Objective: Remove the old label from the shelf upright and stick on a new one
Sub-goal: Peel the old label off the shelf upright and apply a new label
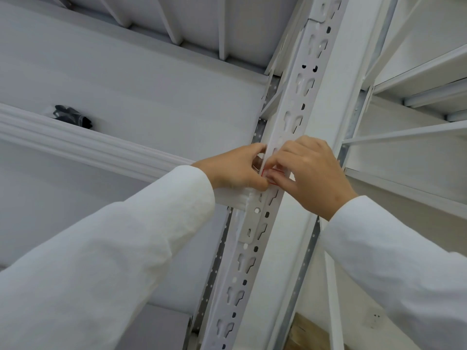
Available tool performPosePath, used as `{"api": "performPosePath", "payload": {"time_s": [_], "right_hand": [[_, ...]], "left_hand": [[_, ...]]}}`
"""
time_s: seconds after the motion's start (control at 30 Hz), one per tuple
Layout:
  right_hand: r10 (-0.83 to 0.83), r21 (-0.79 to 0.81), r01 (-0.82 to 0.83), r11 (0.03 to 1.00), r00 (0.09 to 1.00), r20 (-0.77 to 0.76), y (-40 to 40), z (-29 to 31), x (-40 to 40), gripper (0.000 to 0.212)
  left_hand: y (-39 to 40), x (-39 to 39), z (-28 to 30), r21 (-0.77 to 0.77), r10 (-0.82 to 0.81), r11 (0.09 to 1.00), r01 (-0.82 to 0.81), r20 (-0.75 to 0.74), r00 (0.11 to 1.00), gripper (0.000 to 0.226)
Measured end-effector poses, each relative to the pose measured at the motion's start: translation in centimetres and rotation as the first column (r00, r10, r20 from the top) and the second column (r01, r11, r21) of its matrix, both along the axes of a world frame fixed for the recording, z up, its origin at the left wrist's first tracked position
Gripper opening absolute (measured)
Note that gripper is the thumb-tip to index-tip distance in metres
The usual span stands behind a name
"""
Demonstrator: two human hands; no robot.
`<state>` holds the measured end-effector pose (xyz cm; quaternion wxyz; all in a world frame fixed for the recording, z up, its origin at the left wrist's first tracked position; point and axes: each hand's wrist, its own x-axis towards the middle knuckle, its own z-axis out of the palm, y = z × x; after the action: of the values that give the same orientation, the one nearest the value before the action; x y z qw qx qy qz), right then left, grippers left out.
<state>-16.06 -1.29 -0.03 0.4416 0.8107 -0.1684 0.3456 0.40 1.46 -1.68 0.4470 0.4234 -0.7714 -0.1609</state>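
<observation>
hands, left [236, 170] and right [307, 173], pinch red-edged label [271, 174] on shelf upright [293, 102]; writing unreadable.

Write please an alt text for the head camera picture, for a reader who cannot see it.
Two hands in white sleeves meet on a white slotted shelf upright, the left hand and right hand pinching a small red-edged label against it. A dark bundle lies on the shelf at the left.
</observation>
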Motion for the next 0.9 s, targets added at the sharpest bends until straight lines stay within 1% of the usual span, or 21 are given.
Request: {"api": "performPosePath", "payload": {"time_s": [0.13, 0.23, 0.3, 0.37, 0.43, 0.53, 0.63, 0.73, 0.8, 0.9], "right_hand": [[-0.007, -0.039, 0.008, 0.999, 0.999, 0.039, 0.0, 0.2, 0.5, 0.009], [-0.042, -0.074, 0.042, 0.996, 0.999, -0.001, 0.3, 0.8, 0.8, 0.022], [-0.077, -0.184, 0.067, 0.981, 0.996, -0.05, 0.1, 1.0, 1.1, 0.025], [-0.12, -0.299, 0.093, 0.95, 0.99, -0.075, -0.3, 0.9, 1.1, 0.013], [-0.146, -0.366, 0.106, 0.925, 0.986, -0.085, -0.8, 0.7, 1.1, 0.003], [-0.16, -0.407, 0.111, 0.906, 0.983, -0.087, -1.2, 0.5, 1.0, 0.003], [-0.159, -0.389, 0.11, 0.914, 0.983, -0.095, -1.4, 0.2, 0.9, 0.002], [-0.065, -0.259, 0.054, 0.964, 0.997, -0.033, -1.3, 0.1, 0.5, 0.013], [-0.009, -0.165, 0.012, 0.986, 1.0, 0.021, -1.0, 0.1, 0.1, 0.015], [-0.002, -0.103, 0.005, 0.995, 1.0, 0.024, -0.8, -0.1, 0.0, 0.015]], "left_hand": [[-0.3, 0.0, 0.0, 0.002, 0.009, 1.0, -0.009, 0.01, 1.0, 0.04], [-0.3, 0.0, 0.0, -0.004, 0.011, 1.0, -0.011, 0.018, 1.0, 0.031], [-0.1, -0.1, 0.0, -0.012, 0.01, 1.0, -0.01, 0.022, 1.0, 0.029], [0.0, -0.3, 0.0, -0.017, 0.011, 1.0, -0.01, 0.027, 1.0, 0.03], [0.0, -0.4, -0.1, -0.024, 0.013, 1.0, -0.012, 0.025, 1.0, 0.029], [-0.1, -0.4, -0.1, -0.027, 0.022, 0.999, -0.022, 0.024, 0.999, 0.028], [-0.1, -0.3, -0.1, -0.018, 0.029, 0.999, -0.029, 0.032, 0.999, 0.029], [-0.5, -0.1, 0.0, -0.003, 0.02, 1.0, -0.02, 0.021, 1.0, 0.034], [-0.5, 0.0, 0.0, 0.006, 0.009, 1.0, -0.009, 0.005, 1.0, 0.04], [-0.4, -0.1, 0.0, 0.001, 0.015, 1.0, -0.015, -0.002, 1.0, 0.039]]}}
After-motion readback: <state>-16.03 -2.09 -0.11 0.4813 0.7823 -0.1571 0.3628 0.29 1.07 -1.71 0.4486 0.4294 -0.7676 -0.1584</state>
